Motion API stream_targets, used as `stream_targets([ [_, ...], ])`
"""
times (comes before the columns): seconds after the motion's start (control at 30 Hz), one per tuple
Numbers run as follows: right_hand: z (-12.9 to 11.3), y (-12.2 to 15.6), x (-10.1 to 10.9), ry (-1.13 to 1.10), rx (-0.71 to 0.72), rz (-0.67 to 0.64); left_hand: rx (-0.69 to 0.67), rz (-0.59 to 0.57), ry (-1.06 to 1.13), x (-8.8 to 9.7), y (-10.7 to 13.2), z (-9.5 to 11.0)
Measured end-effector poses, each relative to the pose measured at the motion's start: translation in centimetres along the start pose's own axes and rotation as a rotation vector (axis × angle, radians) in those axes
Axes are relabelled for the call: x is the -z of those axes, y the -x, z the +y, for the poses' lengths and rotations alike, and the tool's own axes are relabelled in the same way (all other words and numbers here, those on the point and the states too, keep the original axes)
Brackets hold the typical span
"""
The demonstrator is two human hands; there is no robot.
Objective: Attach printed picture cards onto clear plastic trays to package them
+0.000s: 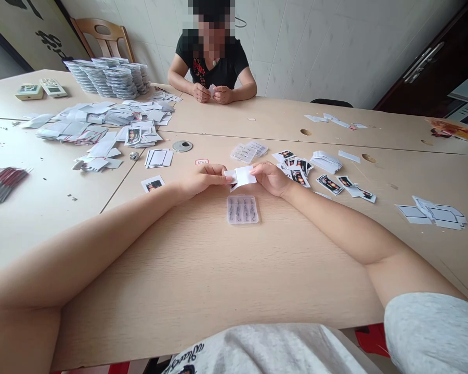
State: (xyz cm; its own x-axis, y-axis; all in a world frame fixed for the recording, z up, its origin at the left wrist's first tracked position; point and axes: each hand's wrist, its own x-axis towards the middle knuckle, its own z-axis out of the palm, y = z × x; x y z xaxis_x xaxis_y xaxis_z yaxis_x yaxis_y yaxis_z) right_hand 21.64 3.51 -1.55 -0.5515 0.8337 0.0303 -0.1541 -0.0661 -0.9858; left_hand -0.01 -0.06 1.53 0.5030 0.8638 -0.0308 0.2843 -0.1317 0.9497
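Between both hands a small white card [245,176] is held up, with a fold or second layer toward its left end. My left hand [208,179] pinches that left end between thumb and fingers. The right end is gripped by my right hand [272,177]. Just below the card, a clear plastic box [243,210] lies on the table, its compartments holding several fishing hooks. Beyond my hands are more clear boxes [247,151]. Printed cards [296,169] lie scattered beside my right hand, and another printed card [153,184] is left of my left hand.
A person [212,67] sits across the table, both hands on a small item. Stacked packs [109,78] and a heap of white cards [101,117] stand at the back left. Several white cards [432,213] lie at right. A round metal disc [182,146] sits beyond my left hand.
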Motion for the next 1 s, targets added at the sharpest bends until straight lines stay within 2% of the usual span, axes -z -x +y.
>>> stream_targets([
  [0.63, 0.07, 0.05, 0.17, -0.054, 0.044, -0.060, 0.000, -0.005, 0.012, 0.01, -0.10, -0.32],
  [1.0, 0.00, 0.07, 0.23, -0.072, 0.021, -0.029, 0.000, 0.012, 0.014, 0.04, 0.03, -0.21],
])
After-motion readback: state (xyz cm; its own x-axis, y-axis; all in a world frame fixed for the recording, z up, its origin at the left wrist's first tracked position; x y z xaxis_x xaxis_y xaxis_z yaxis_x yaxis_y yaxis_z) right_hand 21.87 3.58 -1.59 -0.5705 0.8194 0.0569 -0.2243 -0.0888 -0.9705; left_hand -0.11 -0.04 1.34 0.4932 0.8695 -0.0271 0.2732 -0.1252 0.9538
